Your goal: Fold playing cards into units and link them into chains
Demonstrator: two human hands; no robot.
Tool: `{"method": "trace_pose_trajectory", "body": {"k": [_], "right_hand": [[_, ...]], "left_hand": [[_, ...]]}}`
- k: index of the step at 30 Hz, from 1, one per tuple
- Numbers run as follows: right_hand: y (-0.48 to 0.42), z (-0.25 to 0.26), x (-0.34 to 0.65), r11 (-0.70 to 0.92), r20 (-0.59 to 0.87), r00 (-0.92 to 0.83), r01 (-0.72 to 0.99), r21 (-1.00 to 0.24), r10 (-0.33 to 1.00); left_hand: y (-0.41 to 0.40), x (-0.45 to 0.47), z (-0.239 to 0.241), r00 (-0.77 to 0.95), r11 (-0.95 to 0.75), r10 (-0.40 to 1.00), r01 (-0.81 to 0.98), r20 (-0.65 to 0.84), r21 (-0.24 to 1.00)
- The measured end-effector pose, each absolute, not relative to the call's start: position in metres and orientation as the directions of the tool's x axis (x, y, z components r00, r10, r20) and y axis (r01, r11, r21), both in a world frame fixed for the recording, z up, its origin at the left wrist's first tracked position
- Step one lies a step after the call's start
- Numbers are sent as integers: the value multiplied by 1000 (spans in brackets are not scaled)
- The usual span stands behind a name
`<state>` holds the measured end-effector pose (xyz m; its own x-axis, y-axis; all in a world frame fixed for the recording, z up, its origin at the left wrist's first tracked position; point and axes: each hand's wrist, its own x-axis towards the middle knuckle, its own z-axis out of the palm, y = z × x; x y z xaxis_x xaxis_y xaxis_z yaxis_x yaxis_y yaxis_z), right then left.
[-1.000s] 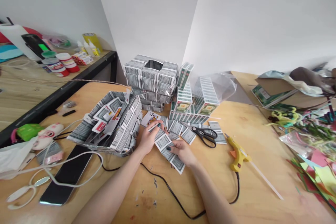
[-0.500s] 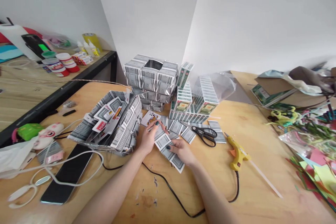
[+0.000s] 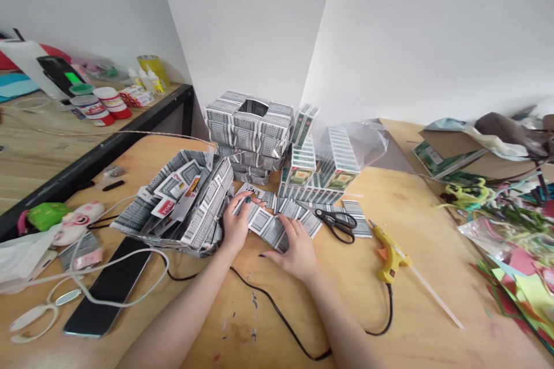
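Observation:
A jointed strip of grey-backed playing cards (image 3: 260, 221) lies low over the table between my hands. My left hand (image 3: 236, 225) pinches its left end, thumb on top and fingers behind. My right hand (image 3: 298, 251) is spread over the strip's right part, fingertips touching the cards and thumb stretched out to the left; it covers that end. Behind them lie loose cards (image 3: 310, 223), one with a coloured face (image 3: 250, 189). Black-handled scissors (image 3: 340, 223) rest to the right. Left of my left hand stands a card-built basket (image 3: 203, 222) full of loose cards.
A box built of cards (image 3: 246, 130) and packs of cards (image 3: 315, 190) stand at the back. At right lies a yellow glue gun (image 3: 392, 256) with a black cord. A phone (image 3: 108, 291), white cable and coloured paper (image 3: 530, 294) lie at the sides.
The card strip has swung from steeply slanted to flatter and moved lower to the table. My left hand shifted left; my right hand loosened its pinch and spread its fingers.

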<state>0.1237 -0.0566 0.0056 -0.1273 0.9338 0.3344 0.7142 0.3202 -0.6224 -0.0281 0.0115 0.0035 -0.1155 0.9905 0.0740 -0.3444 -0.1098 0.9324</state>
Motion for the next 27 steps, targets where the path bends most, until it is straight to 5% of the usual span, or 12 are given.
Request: {"method": "trace_pose_trajectory", "body": {"k": [3,15,27], "right_hand": [[-57,4,119,284,355,-88,787,-548,931],[-53,-5,124,340,382,-126,751,-566,915],[-55,-4,125,321,368,-84,689,-650,926]], "left_hand": [[10,-26,3,-104,-81,994,-405,42,911],[7,-19,6,-93,63,987,-531,-132,845],[-2,-16,5,-5,57,998,-363,-64,930]]}}
